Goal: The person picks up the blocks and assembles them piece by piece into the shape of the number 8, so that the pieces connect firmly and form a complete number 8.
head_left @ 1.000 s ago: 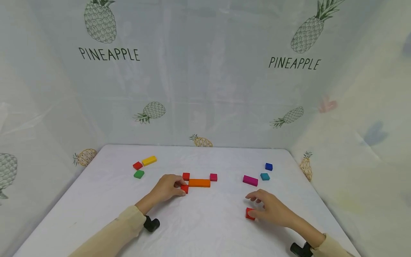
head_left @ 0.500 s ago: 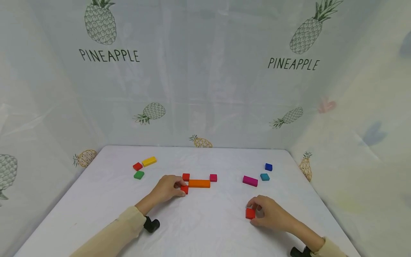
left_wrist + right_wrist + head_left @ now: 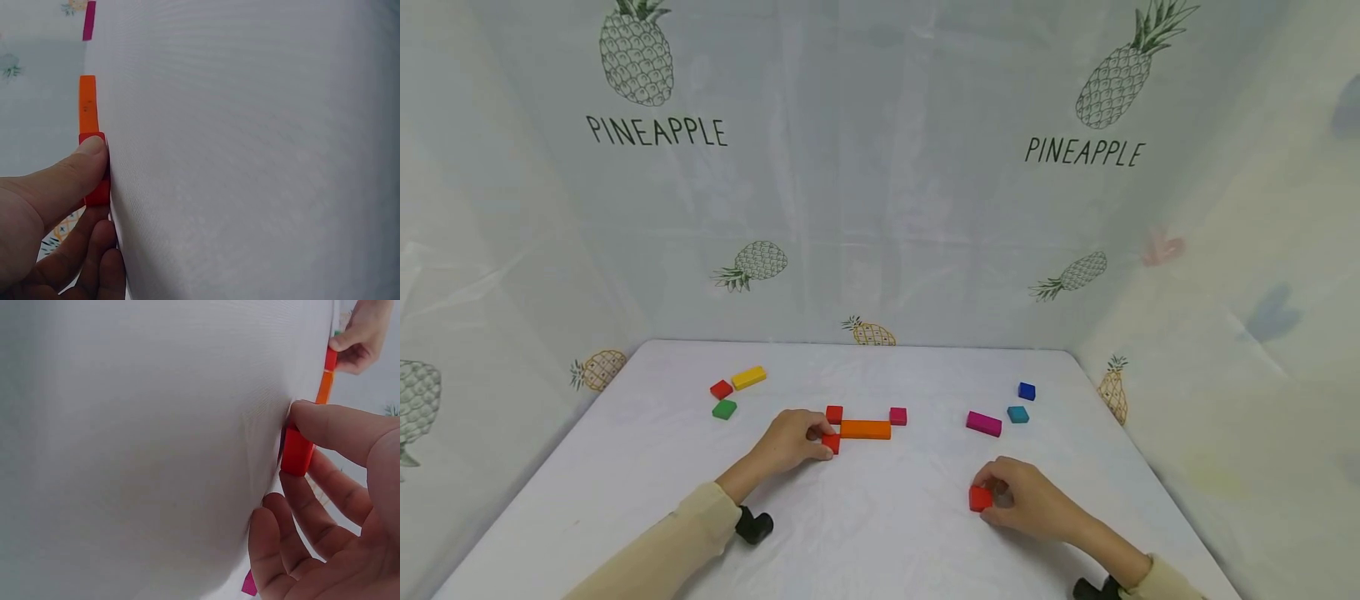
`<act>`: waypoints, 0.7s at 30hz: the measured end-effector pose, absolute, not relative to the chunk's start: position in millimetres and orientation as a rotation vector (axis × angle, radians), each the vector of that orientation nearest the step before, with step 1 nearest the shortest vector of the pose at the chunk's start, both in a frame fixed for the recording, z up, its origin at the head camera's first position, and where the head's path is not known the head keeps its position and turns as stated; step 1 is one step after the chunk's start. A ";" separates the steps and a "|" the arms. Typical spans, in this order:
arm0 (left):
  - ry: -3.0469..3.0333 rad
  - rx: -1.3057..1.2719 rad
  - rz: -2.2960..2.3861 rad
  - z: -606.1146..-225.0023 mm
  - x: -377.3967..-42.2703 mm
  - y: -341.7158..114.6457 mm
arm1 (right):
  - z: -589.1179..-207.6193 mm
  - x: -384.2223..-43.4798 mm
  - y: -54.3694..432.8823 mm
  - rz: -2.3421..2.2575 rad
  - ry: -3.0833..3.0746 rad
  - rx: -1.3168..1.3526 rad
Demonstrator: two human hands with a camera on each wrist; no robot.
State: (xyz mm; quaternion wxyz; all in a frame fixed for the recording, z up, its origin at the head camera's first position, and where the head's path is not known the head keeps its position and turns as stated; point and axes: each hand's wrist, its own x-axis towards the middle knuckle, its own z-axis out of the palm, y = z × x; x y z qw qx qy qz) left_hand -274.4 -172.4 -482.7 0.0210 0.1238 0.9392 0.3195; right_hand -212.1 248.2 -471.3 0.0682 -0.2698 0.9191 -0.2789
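Note:
My left hand (image 3: 792, 439) pinches a small red block (image 3: 831, 443) between thumb and fingers, at the near left end of a long orange block (image 3: 866, 430). A second red block (image 3: 834, 413) lies just behind it, and a pinkish-red block (image 3: 898, 415) sits at the orange block's far right corner. Further right and nearer me, my right hand (image 3: 1028, 500) grips another red block (image 3: 981, 499) between thumb and fingertips. In the right wrist view that red block (image 3: 297, 451) shows between the thumb and fingers, low over the white tabletop.
At the back left lie a yellow block (image 3: 748, 377), a red block (image 3: 721, 389) and a green block (image 3: 724, 409). On the right are a magenta block (image 3: 983, 423), a teal block (image 3: 1018, 414) and a blue block (image 3: 1027, 391). A pineapple-print curtain (image 3: 880, 183) stands behind the white table (image 3: 850, 533).
My right hand's fingers have closed round the red block, which has turned and shifted slightly left. The left hand stays at its block.

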 end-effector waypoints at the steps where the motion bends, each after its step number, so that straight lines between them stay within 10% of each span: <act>1: 2.911 0.385 0.994 -482.7 -274.2 -172.7 | -471.1 -213.1 246.9 -0.843 2.768 -0.823; 21: 2.915 0.398 1.012 -484.2 -274.7 -173.9 | -469.4 -240.1 199.9 -0.882 2.773 -0.899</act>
